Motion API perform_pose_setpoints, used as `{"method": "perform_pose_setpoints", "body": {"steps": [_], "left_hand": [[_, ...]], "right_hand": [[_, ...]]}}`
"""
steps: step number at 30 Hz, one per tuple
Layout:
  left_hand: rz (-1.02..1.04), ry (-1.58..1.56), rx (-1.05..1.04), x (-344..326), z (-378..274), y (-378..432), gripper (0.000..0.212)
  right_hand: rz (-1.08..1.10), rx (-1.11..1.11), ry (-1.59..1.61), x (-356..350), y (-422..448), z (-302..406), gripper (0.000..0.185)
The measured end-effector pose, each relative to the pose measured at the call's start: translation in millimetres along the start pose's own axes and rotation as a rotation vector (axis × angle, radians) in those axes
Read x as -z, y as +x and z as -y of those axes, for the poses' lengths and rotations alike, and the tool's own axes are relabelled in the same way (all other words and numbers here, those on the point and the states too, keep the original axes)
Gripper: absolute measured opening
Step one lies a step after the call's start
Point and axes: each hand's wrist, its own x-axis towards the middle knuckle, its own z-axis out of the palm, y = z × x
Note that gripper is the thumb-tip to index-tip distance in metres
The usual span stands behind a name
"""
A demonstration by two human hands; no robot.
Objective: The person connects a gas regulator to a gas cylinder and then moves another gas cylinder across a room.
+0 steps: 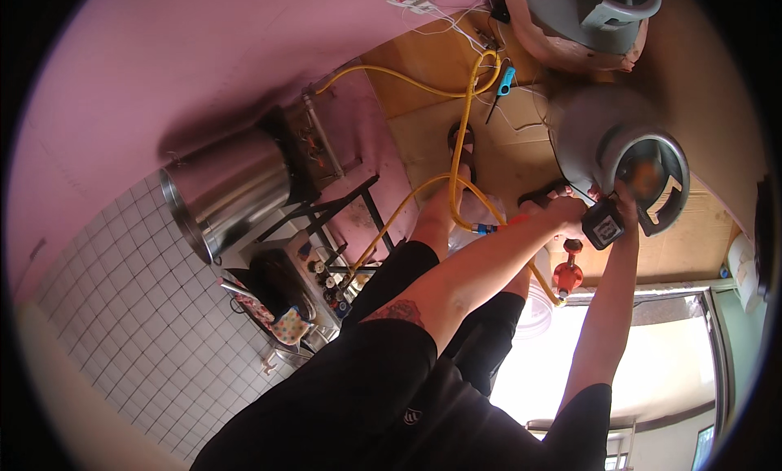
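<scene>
My right hand (626, 205) grips a black box-shaped object (603, 224) bearing a label, perhaps the battery end of a cordless tool. Against its left side lies my left hand (569, 217), whose fingers are mostly hidden. Both hands are beside the collar (679, 165) of a grey gas cylinder (577, 126). An orange-red shape inside the collar is blurred. Just below my left hand hangs a red gas regulator (568, 278) with a yellow hose (462, 135); I cannot tell whether the hand holds it. A blue hose connector (484, 228) is near my left forearm.
A second grey cylinder (550, 12) stands at the top. A turquoise gas lighter (506, 83) and white cables (467, 34) lie on the cardboard-covered floor (415, 135). To the left, a steel pot (229, 190) sits by a black metal stand (317, 208). A bright doorway (580, 361) opens lower right.
</scene>
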Motion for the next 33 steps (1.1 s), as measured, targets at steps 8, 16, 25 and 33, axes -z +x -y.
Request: {"method": "perform_pose_setpoints", "body": {"steps": [8,16,25,33], "left_hand": [[-0.115,-0.054,0.095,9,-17,-17,0.031],[-0.057,0.032,-0.15,-1,7,-7,0.049],[0.082,-0.328,-0.133,106,106,-32,0.067],[-0.183,0.029,0.254,161,261,89,0.024]], "right_hand": [[-0.315,-0.186,-0.023,18,7,1,0.035],[-0.422,-0.291,-0.084,-4,4,4,0.038],[-0.427,-0.196,0.041,-11,-8,8,0.038],[-0.511,-0.151,-0.031,13,-37,-2,0.044]]}}
